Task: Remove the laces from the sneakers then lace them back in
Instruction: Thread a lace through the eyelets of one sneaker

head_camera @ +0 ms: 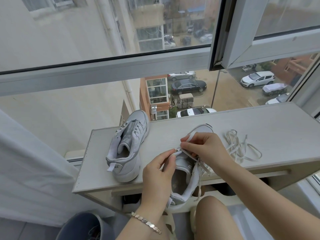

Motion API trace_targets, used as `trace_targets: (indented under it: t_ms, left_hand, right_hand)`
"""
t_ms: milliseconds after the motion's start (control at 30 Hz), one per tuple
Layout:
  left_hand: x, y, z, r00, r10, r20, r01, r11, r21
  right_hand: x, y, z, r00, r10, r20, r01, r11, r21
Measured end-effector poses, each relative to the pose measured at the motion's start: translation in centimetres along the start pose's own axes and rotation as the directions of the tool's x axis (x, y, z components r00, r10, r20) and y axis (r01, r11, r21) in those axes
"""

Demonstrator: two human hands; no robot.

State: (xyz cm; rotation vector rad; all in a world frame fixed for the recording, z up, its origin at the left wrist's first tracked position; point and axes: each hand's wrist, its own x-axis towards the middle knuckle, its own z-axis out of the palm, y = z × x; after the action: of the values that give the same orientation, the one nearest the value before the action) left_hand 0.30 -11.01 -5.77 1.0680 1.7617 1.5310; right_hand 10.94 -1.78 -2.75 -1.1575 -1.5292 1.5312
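**On the desk by the window: one shoe bare, the other mid-lace**

Right at the front edge of the desk sits the near sneaker, heel toward the person and poking a bit over the edge. Its lace is only partly threaded and the loose ends dangle off the front. So the left hand is pinching the eyelet strip, thumb and forefinger pressed on its edge. Meanwhile the right hand pinches a stretch of lace right at an eyelet toward the toe end.

Just to the left stands the far sneaker with nothing in its eyelets. Over on the right a loose lace lies in a heap, apart from both shoes.

My guess is this is the unlacing half, second shoe, though honestly relacing would look much the same. For the next move, the left hand needs to hold that strip steady while the right draws the lace through the hole without snagging.
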Motion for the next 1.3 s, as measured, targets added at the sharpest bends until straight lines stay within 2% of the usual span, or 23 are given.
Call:
trace_targets:
  t_ms: [267, 467, 633, 800, 900, 1033, 1133, 1300]
  left_hand:
    - [-0.4, -0.3, 0.3, 0.999, -0.027, -0.041, 0.026, 0.999, -0.026]
    - [-0.4, -0.4, 0.4, 0.998, -0.047, -0.046, 0.046, 0.999, -0.021]
    - [-0.3, -0.1, 0.3, 0.998, -0.056, -0.031, 0.055, 0.998, -0.027]
    - [-0.2, 0.1, 0.2, 0.999, -0.042, -0.01, 0.042, 0.999, 0.0]
    - [-0.1, 0.1, 0.2, 0.999, -0.041, -0.008, 0.041, 0.999, 0.009]
    - [0.1, 0.1, 0.1, 0.999, -0.034, -0.006, 0.034, 0.999, 0.022]
    - [0.1, 0.1, 0.1, 1.0, -0.031, -0.001, 0.031, 0.999, 0.03]
    - [0.0, 0.2, 0.0, 1.0, -0.024, 0.0, 0.024, 0.999, 0.034]
  right_hand:
    - [0.5, -0.4, 0.2, 0.992, 0.12, 0.025, -0.122, 0.991, 0.061]
    - [0.7, -0.6, 0.3, 0.989, 0.144, 0.017, -0.145, 0.989, 0.043]
    - [0.6, -0.1, 0.4, 0.999, 0.044, -0.002, -0.044, 0.998, -0.049]
    - [0.8, -0.2, -0.7, 0.994, -0.023, 0.106, 0.049, 0.966, -0.255]
    - [0.9, -0.3, -1.3, 0.983, -0.09, 0.163, 0.15, 0.901, -0.407]
    - [1.0, -0.5, -1.4, 0.958, -0.158, 0.238, 0.272, 0.76, -0.59]
    - [1.3, -0.7, -1.3, 0.937, -0.146, 0.318, 0.321, 0.717, -0.618]
    - [1.6, -1.0, -0.9, 0.943, -0.045, 0.331, 0.247, 0.759, -0.602]
